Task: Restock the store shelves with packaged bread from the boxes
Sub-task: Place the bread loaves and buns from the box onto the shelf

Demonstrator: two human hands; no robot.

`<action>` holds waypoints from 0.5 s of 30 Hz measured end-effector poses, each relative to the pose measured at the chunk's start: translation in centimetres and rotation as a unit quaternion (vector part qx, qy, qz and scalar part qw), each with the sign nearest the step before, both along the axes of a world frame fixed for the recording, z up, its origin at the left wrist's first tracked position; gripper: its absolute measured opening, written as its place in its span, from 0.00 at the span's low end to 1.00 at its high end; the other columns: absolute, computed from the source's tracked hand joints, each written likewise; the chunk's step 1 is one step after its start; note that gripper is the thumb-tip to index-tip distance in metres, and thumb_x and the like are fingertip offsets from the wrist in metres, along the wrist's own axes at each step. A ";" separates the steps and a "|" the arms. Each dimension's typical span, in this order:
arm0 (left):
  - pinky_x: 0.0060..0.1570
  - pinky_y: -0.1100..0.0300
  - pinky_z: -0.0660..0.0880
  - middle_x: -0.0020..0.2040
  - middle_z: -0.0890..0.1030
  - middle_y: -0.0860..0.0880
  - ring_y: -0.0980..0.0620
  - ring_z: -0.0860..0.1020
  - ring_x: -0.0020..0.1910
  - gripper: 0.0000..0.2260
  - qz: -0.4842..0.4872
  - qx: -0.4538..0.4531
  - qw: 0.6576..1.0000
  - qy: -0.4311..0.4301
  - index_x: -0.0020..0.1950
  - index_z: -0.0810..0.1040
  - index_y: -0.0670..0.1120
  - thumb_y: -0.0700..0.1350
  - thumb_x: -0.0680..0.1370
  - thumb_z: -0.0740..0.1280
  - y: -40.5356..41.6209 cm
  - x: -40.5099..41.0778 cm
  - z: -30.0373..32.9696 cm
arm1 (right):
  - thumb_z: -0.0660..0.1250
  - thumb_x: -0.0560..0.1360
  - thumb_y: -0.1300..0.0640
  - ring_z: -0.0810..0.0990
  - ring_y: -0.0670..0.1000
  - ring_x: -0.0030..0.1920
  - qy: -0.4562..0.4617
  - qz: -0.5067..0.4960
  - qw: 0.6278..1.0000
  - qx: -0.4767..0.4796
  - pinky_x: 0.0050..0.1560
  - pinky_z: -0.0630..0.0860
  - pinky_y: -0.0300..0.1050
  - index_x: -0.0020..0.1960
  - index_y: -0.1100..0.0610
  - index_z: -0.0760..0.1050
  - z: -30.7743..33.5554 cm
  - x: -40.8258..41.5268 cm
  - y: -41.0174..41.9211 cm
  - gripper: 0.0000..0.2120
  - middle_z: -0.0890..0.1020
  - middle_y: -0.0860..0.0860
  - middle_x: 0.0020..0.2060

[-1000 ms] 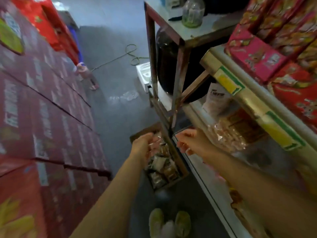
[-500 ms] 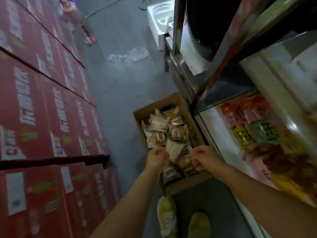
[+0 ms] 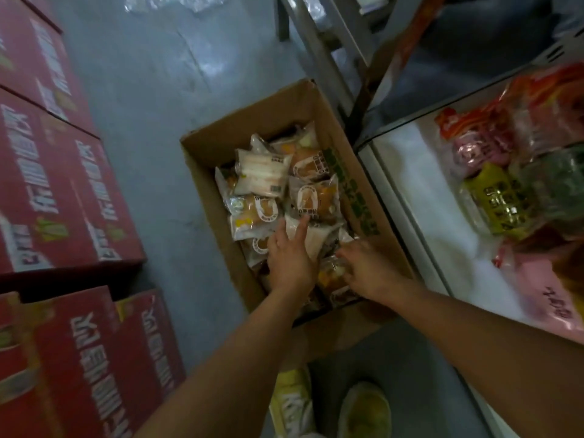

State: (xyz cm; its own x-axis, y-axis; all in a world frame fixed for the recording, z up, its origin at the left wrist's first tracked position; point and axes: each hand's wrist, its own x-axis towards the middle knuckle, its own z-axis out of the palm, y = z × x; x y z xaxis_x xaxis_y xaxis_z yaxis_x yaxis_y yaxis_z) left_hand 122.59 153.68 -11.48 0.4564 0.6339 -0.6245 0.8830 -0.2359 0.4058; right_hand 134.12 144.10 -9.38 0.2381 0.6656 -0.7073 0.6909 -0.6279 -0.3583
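1. Nearest the camera, a pair of yellow-green shoes (image 3: 328, 409) stands on the grey floor (image 3: 151, 128), just short of the near flap of an open cardboard box (image 3: 218, 143).
2. Two bare forearms reach down into the box from the lower edge of the view. The left hand (image 3: 289, 260) lies flat with fingers spread wide on a white bread packet (image 3: 311, 237), gripping nothing; one fingertip reaches the packet's far edge.
3. The right hand (image 3: 368, 268) sits just beside it, fingers curled down over a clear-wrapped packet (image 3: 331, 275) at the box's near right corner; whether it has that packet pinched cannot be told.
4. The packaged bread (image 3: 262, 177) fills the box from wall to wall in a loose heap, its top below the rim.
5. On the left, stacked red cartons (image 3: 60, 197) edge a strip of bare floor alongside the box.
6. On the right, the box's printed flap rests close against the metal frame of a low white shelf (image 3: 420, 197), which carries coloured snack bags (image 3: 502, 197) along its right side, with bare white surface nearer the box.
7. Farthest off, crumpled clear plastic (image 3: 177, 3) lies on the floor at the top edge.
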 end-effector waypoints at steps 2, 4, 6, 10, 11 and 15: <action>0.75 0.42 0.58 0.81 0.45 0.48 0.40 0.47 0.79 0.37 -0.047 0.024 0.998 0.029 0.79 0.51 0.62 0.50 0.78 0.69 0.0 0.1 -1.8 | 0.69 0.75 0.57 0.64 0.54 0.70 -0.037 0.088 0.995 -0.020 0.68 0.65 0.49 0.70 0.54 0.67 -1.3 -0.2 0.3 0.25 0.70 0.53 0.69; 0.74 0.41 0.60 0.81 0.44 0.47 0.40 0.49 0.79 0.36 -0.099 0.048 0.992 0.057 0.79 0.53 0.61 0.51 0.77 0.70 0.0 0.1 -3.2 | 0.70 0.74 0.52 0.61 0.54 0.72 -0.079 0.157 0.983 -0.051 0.71 0.61 0.50 0.73 0.55 0.62 -2.5 -0.4 0.4 0.32 0.67 0.53 0.71; 0.69 0.42 0.66 0.81 0.45 0.46 0.39 0.56 0.76 0.35 -0.123 0.082 0.986 0.071 0.77 0.56 0.59 0.53 0.76 0.71 -0.2 0.0 -4.5 | 0.71 0.73 0.47 0.61 0.55 0.71 -0.127 0.203 0.969 -0.062 0.71 0.59 0.50 0.74 0.56 0.61 -3.6 -0.7 0.5 0.35 0.67 0.54 0.71; 0.60 0.41 0.72 0.78 0.49 0.46 0.40 0.65 0.69 0.30 -0.119 0.134 0.982 0.062 0.73 0.58 0.56 0.51 0.77 0.70 -0.9 -0.4 -6.2 | 0.72 0.71 0.44 0.65 0.56 0.69 -0.193 0.276 0.941 -0.042 0.68 0.61 0.52 0.72 0.56 0.64 -4.8 -1.4 0.8 0.35 0.69 0.55 0.68; 0.60 0.41 0.72 0.77 0.50 0.46 0.40 0.65 0.68 0.30 -0.120 0.133 0.982 0.059 0.73 0.58 0.56 0.50 0.77 0.70 -0.9 -0.6 -6.4 | 0.72 0.71 0.44 0.66 0.56 0.68 -0.200 0.287 0.936 -0.035 0.68 0.61 0.52 0.71 0.56 0.65 -5.0 -1.7 0.9 0.34 0.70 0.55 0.67; 0.64 0.41 0.71 0.74 0.55 0.47 0.42 0.65 0.68 0.32 -0.082 0.090 0.992 0.012 0.71 0.62 0.56 0.50 0.72 0.75 -0.4 -1.8 -5.8 | 0.71 0.72 0.45 0.67 0.55 0.67 -0.193 0.278 0.940 -0.034 0.67 0.62 0.52 0.67 0.54 0.71 -4.7 -2.3 0.6 0.27 0.72 0.54 0.66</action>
